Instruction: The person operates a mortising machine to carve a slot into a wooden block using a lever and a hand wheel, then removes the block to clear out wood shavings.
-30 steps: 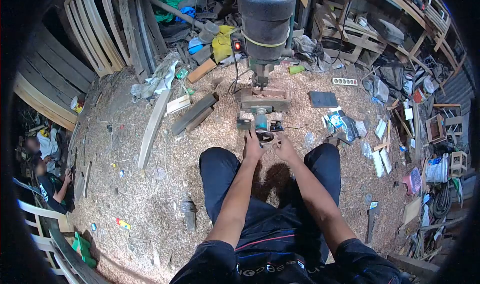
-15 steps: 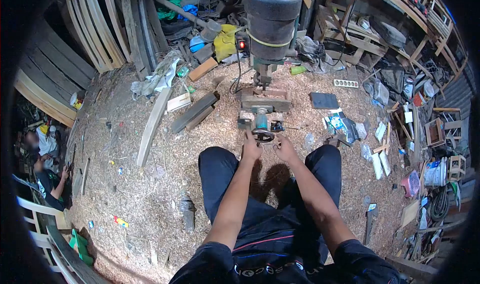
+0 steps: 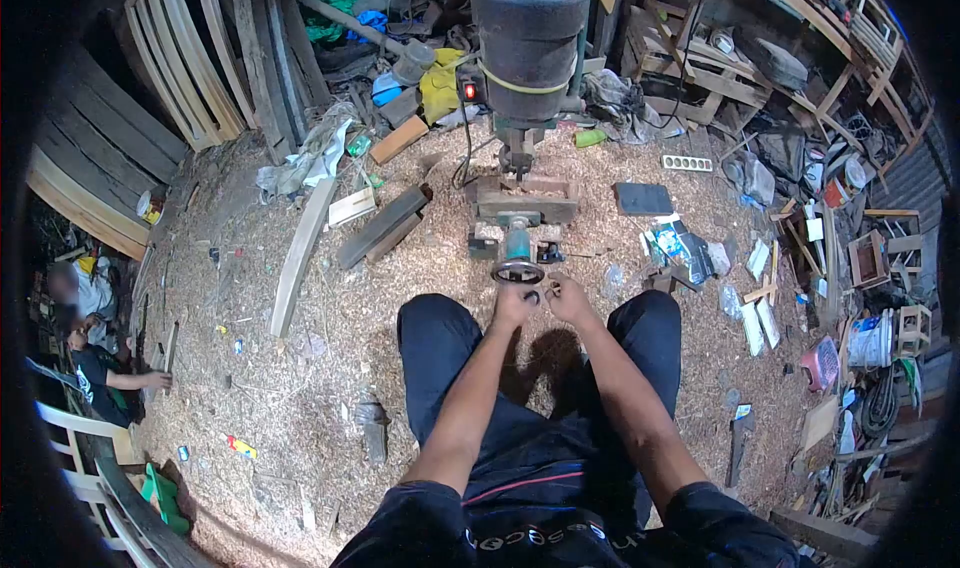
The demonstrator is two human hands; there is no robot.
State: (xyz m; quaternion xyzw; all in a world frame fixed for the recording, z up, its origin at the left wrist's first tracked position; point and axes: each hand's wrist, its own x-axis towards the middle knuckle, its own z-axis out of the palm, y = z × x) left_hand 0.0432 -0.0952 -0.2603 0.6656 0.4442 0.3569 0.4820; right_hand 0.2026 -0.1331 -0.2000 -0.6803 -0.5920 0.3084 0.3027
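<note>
A handwheel (image 3: 518,272) with a dark round rim sits on the near end of the teal machine vise (image 3: 517,240). My left hand (image 3: 514,306) is just below the wheel's near rim, its fingers curled. Beside it, my right hand (image 3: 570,301) is also closed, thumb and finger together, right of the wheel. Small dark shapes show at the fingers of both hands, too small to name. A wooden block (image 3: 525,206) lies across the vise, under the bit of the upright drilling machine (image 3: 528,48).
A glowing red switch (image 3: 469,91) is on the machine. Dark timber (image 3: 385,226) and a long board (image 3: 303,253) lie left on the shavings-covered floor. A dark flat block (image 3: 643,199) and a power strip (image 3: 688,163) lie right. Another person (image 3: 100,373) sits at far left.
My left hand has moved from the wheel's left rim to just below it, nearer my right hand. My right hand has barely moved. The other person's arm now reaches lower towards the floor.
</note>
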